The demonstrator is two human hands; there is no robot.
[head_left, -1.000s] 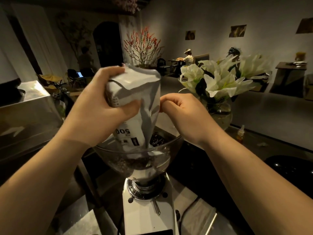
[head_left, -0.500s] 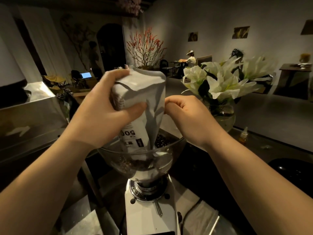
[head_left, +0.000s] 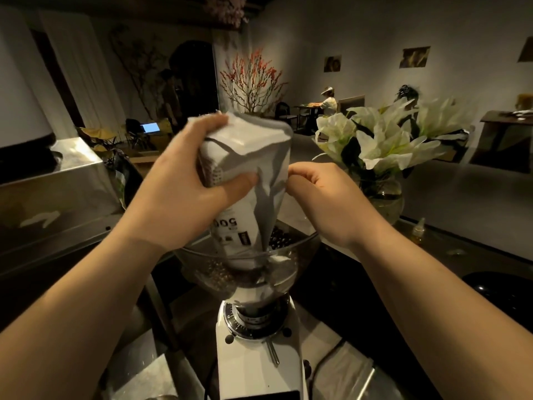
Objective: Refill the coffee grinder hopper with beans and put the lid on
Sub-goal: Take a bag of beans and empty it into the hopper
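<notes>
A white coffee bag (head_left: 248,157) is held upside down, its mouth inside the clear hopper (head_left: 300,264) of the white grinder (head_left: 253,359). My left hand (head_left: 184,189) wraps the bag's upper body from the left. My right hand (head_left: 323,197) pinches the bag's right edge. Dark beans (head_left: 278,241) show in the hopper beside the bag's mouth, and more lie against the hopper's left wall. I see no lid.
A glass vase of white lilies (head_left: 383,145) stands just right of my right hand. A steel machine (head_left: 52,194) fills the left side. A small bottle (head_left: 418,232) sits on the dark counter (head_left: 375,295) at the right. People sit in the room beyond.
The bag's upturned bottom has tipped slightly to the right and both hands have shifted a little with it. The bag's mouth stays in the hopper.
</notes>
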